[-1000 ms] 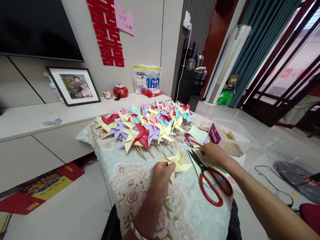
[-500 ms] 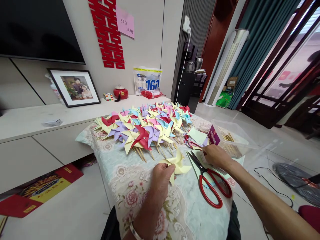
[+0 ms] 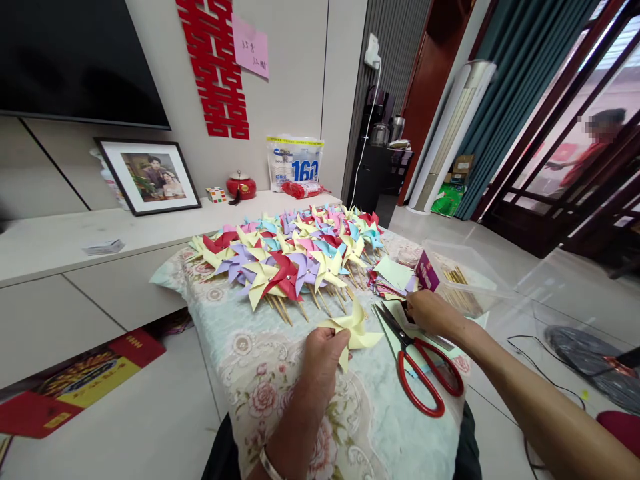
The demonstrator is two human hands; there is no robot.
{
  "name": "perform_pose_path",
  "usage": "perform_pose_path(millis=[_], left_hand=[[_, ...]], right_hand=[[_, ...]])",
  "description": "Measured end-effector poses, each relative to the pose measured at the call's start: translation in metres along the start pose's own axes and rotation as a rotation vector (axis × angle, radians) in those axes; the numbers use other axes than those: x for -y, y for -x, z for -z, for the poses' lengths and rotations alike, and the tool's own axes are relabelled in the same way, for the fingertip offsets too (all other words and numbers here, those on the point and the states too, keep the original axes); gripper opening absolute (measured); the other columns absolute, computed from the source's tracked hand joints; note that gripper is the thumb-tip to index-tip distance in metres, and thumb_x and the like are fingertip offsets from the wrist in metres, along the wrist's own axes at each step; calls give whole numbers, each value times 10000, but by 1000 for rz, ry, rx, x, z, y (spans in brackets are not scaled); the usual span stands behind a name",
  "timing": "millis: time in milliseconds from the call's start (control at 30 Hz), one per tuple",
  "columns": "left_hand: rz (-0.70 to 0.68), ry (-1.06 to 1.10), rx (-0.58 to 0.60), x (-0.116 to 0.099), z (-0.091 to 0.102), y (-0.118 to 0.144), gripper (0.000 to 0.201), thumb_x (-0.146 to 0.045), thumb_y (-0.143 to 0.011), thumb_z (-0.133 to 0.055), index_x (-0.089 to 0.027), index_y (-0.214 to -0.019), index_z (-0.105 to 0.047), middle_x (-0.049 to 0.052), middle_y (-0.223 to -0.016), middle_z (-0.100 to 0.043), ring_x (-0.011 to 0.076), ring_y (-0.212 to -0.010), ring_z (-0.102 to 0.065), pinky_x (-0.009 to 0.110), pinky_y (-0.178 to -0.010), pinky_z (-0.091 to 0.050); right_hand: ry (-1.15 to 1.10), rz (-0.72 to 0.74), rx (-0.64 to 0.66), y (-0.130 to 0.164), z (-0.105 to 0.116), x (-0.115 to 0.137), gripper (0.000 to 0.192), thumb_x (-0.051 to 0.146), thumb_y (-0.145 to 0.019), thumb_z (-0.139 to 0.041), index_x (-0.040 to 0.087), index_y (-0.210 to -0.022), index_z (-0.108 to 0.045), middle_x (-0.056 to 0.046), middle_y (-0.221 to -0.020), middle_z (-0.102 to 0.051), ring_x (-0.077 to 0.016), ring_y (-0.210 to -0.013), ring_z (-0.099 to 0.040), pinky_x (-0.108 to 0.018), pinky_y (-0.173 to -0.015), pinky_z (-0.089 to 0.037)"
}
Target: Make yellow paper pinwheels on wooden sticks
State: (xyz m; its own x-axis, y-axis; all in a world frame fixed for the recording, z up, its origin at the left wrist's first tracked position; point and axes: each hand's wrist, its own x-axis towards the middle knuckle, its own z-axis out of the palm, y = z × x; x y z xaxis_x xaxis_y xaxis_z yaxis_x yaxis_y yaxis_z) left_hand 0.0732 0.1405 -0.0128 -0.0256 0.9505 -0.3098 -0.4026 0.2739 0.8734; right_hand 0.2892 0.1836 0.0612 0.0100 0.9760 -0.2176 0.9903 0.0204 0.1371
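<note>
- Pinching a pale yellow pinwheel by its near blade, the left hand has fingers and thumb closed on the paper; the pinwheel lies low over the flowered cloth, just in front of the big heap.
- Right hand rests palm down beyond the red-handled scissors, fingertips curled at the near edge of the stack of paper squares; whether the fingers grip a sheet I cannot tell.
- Scissors lie flat on the cloth, blades pointing away from the person, handles toward the near edge, just beside the right wrist.
- A heap of finished pinwheels in yellow, red, purple, blue and pink covers the far half of the cloth, wooden sticks pointing toward the person.
- A clear plastic tub with wooden sticks inside stands to the right of the paper squares, near the right hand.
- Behind the heap runs a low white cabinet bearing a framed photograph, a red pot and a white bag with blue print.
- Another person shows behind the glass doors at the far right, well apart from the table.
</note>
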Motion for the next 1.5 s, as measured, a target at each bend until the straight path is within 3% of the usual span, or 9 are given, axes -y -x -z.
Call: perform_pose_path(millis=[200, 400, 633, 700, 833, 967, 1133, 1333, 1500], left_hand=[[-4, 7, 4, 0, 1, -1, 129, -251, -566, -724, -144, -529, -661, -27, -452, -561, 92, -427, -456, 211, -448, -350], [-6, 15, 15, 3, 3, -2, 144, -268, -566, -748, -138, -566, -684, -16, -476, -589, 103, -439, -476, 223, -465, -376], [4, 31, 7, 5, 4, -4, 176, -284, -550, -770, -134, -606, -697, 0, -501, -621, 115, -449, -500, 235, -475, -398], [4, 35, -2, 5, 4, -5, 187, -295, -545, -769, -135, -601, -689, 2, -496, -621, 119, -450, -503, 238, -472, -400], [-10, 47, -21, 4, 4, -5, 214, -325, -538, -760, -139, -608, -677, -1, -501, -620, 119, -458, -501, 237, -472, -399], [-39, 58, -31, 3, 5, -5, 207, -325, -571, -758, -144, -593, -659, -15, -499, -597, 101, -455, -475, 227, -475, -378], [-68, 52, -8, 7, 7, -7, 229, -347, -620, -753, -143, -584, -655, -24, -473, -555, 96, -437, -447, 226, -455, -335], [-78, 42, 12, 9, 7, -8, 218, -341, -636, -734, -149, -580, -647, -37, -478, -536, 85, -436, -426, 222, -464, -329], [-74, 34, 26, 7, 4, -6, 191, -330, -626, -729, -147, -626, -675, -41, -502, -549, 87, -455, -424, 220, -473, -323]], right_hand=[[-61, -12, -134, 18, 10, 8, 224, 81, -867, -482, 95, -873, -705, -168, -825, -724, -224, -728, -662, -303, -540, -231], [-149, -8, -184, 15, -6, 13, 209, 114, -893, -463, 109, -865, -670, -142, -772, -708, -218, -698, -639, -294, -550, -241], [-317, 49, -264, 20, -9, 8, 184, 241, -949, -484, 182, -864, -635, -64, -786, -720, -196, -704, -645, -259, -591, -340], [-470, 122, -264, 23, -12, 15, 185, 297, -950, -494, 205, -845, -616, -16, -723, -692, -174, -659, -637, -247, -605, -382], [-1008, 231, -150, 29, -22, 37, 205, 340, -885, -552, 210, -727, -570, 35, -575, -590, -143, -538, -571, -245, -558, -397], [-1386, 284, -107, 38, -29, 61, 193, 384, -860, -612, 196, -824, -633, 30, -596, -617, -138, -557, -553, -250, -571, -412], [-1567, 266, -312, 47, -44, 88, 182, 392, -832, -699, 212, -845, -673, 17, -700, -642, -149, -604, -595, -275, -618, -457], [-1218, 310, -689, 46, -61, 105, 141, 288, -882, -638, 246, -765, -704, -61, -1009, -680, -255, -1030, -588, -407, -946, -424], [-1217, 254, -670, 43, -65, 106, 152, 308, -870, -657, 239, -743, -704, -73, -1417, -546, -301, -1339, -424, -481, -1129, -271]])
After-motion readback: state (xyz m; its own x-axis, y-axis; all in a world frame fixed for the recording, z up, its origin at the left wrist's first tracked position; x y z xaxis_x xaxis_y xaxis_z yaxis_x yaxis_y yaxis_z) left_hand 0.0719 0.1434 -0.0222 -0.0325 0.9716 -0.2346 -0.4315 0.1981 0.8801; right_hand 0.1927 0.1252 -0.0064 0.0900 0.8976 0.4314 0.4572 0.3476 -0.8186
